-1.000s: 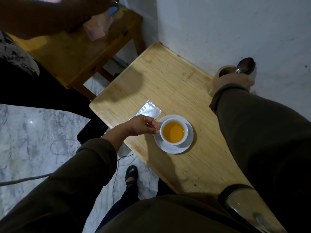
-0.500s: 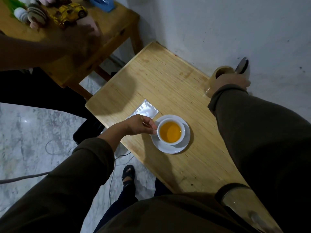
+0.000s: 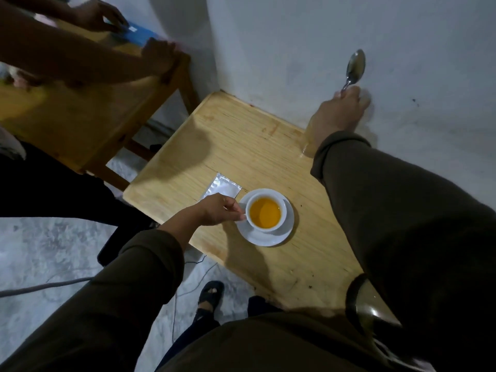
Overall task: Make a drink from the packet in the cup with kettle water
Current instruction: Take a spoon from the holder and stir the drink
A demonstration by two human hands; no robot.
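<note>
A white cup full of orange-amber drink stands on a white saucer near the front left of a small wooden table. My left hand grips the cup's handle on its left side. A silver packet lies flat just behind that hand. My right hand is raised at the table's far right by the wall and is shut on a metal spoon, bowl pointing up. A glass jar is mostly hidden under that hand.
A dark kettle shows at the table's near right corner, partly behind my sleeve. A second wooden table stands at the left, where another person's hands handle a blue object. White walls close the corner. Cables run on the floor.
My right hand has lifted the spoon up out of the jar, so its bowl now stands high against the wall. My left hand stays on the cup handle. The other person's hands shifted.
</note>
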